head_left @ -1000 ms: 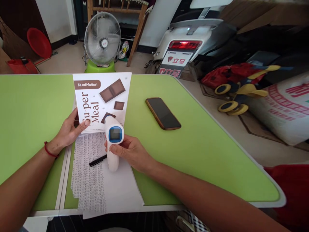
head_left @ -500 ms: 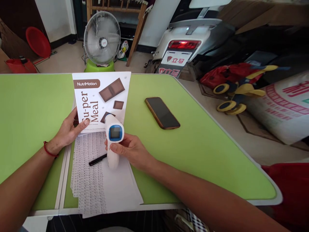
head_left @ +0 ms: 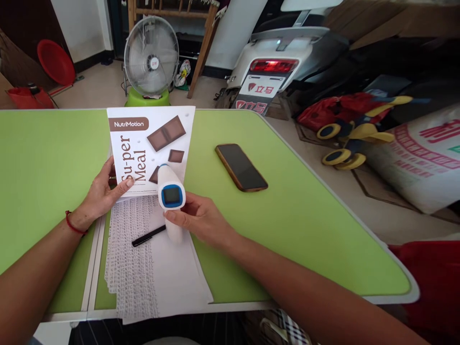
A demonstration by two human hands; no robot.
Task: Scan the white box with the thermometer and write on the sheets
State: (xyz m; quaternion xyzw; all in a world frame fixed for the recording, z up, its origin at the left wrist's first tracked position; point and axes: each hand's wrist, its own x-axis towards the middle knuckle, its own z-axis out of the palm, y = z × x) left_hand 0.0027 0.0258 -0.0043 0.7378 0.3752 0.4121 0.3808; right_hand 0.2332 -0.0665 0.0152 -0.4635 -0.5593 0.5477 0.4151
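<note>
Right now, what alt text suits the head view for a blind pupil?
The right hand aims a white handheld thermometer at a NutriMotion package in the left hand. A green table bears a phone and papers topped by a pen.

A fan [head_left: 154, 63] on a green stool [head_left: 138, 99], a white scooter [head_left: 269, 51] with a red taillight [head_left: 273, 65]

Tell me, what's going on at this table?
Someone is using both hands at a green table. The left hand holds a white NutriMotion pack, while the right hand grips what looks like a handheld thermometer, its front end toward the pack. Whether the two touch is hard to tell. A black pen lies on handwritten papers below, and a phone lies off to the right.
</note>
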